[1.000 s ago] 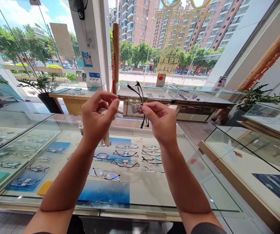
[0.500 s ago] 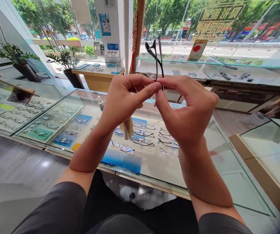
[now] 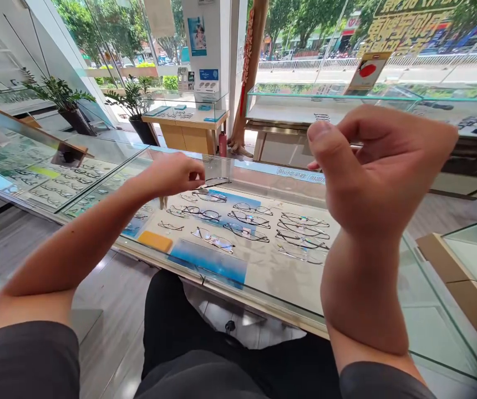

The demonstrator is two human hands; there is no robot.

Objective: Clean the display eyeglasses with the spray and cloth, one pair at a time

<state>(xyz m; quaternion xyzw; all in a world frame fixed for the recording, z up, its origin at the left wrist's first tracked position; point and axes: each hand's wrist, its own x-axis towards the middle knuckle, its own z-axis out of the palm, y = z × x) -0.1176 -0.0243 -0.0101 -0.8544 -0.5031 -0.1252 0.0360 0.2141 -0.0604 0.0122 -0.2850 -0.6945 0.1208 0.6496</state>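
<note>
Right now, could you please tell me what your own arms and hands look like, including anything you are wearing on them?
The left hand and the right hand are bare, with no gloves, rings or watch showing. The forearms are bare too, and the dark grey short sleeves, the left sleeve and the right sleeve, end near the elbows.

Eyeglasses (image 3: 216, 173), clear rimless-looking lens, thin dark temple running sideways, pinched at the left hand's (image 3: 172, 174) fingertips, held up above the glass display counter (image 3: 263, 302); lens faint, nearly see-through, other parts hard to make out.
</note>
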